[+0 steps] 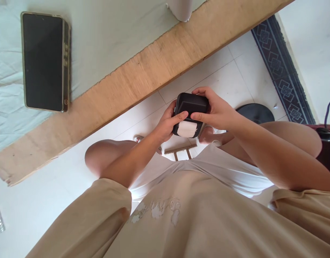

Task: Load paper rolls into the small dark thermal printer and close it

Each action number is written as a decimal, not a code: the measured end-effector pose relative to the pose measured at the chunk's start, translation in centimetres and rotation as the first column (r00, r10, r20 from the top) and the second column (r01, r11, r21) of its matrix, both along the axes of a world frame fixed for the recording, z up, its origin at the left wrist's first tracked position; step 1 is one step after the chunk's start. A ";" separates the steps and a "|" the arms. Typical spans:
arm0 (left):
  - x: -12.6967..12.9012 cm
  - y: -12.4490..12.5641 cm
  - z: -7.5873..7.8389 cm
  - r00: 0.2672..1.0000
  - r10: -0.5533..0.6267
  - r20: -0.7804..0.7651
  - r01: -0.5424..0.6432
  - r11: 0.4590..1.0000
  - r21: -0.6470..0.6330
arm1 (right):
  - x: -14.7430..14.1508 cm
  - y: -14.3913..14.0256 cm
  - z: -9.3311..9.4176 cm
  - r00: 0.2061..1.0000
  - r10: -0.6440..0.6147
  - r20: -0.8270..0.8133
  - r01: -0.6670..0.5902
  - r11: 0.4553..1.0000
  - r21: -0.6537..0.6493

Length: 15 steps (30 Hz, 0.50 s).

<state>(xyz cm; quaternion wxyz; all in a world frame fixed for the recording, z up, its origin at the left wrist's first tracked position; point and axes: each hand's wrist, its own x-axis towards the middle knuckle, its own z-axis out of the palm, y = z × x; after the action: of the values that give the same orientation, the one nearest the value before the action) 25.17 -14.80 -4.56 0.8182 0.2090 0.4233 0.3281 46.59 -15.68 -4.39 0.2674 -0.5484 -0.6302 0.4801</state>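
Observation:
A small black portable receipt printer (190, 103) is held in the air over my lap, between both hands. White paper (187, 129) sticks out of its near side. My left hand (168, 122) grips the printer's left side, with the thumb lying across its top by the paper. From the right, my right hand (217, 110) wraps round the other side, its thumb also on top and its fingers at the far edge. The printer's underside and some fingertips are hidden.
A wooden table edge (143, 77) runs diagonally beyond my hands. On the cloth-covered tabletop lie a phone (43, 61) and, farther right, a pale cylindrical object (181, 9). A dark round object (255, 113) sits on the tiled floor, near a patterned dark strip (278, 64).

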 end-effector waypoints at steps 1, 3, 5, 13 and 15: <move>0.0 0.0 -0.1 1.000 0.001 0.002 -0.001 1.000 0.011 | -0.1 0.0 0.1 1.000 0.006 0.007 -0.006 1.000 -0.003; 0.1 0.1 -0.1 1.000 0.018 0.010 -0.018 1.000 -0.001 | -0.3 0.1 0.6 0.999 0.006 0.054 -0.007 1.000 0.014; 0.4 0.3 -0.1 0.999 0.052 0.012 -0.051 0.996 -0.071 | -0.4 0.1 1.1 0.991 -0.025 0.134 0.015 0.997 0.076; 1.3 0.7 -0.4 0.981 0.179 -0.074 -0.189 0.971 -0.144 | 0.2 -0.2 1.9 0.957 0.034 0.288 -0.113 0.958 0.263; 1.2 0.6 -0.7 0.981 0.177 -0.074 -0.185 0.975 -0.126 | 0.4 -0.4 1.9 0.948 0.011 0.319 -0.116 0.943 0.313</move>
<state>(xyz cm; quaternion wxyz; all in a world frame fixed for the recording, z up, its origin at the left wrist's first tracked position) 26.41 -14.16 -5.29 0.7833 0.1248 0.4868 0.3659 46.94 -16.04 -2.48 0.2359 -0.5444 -0.7531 0.2844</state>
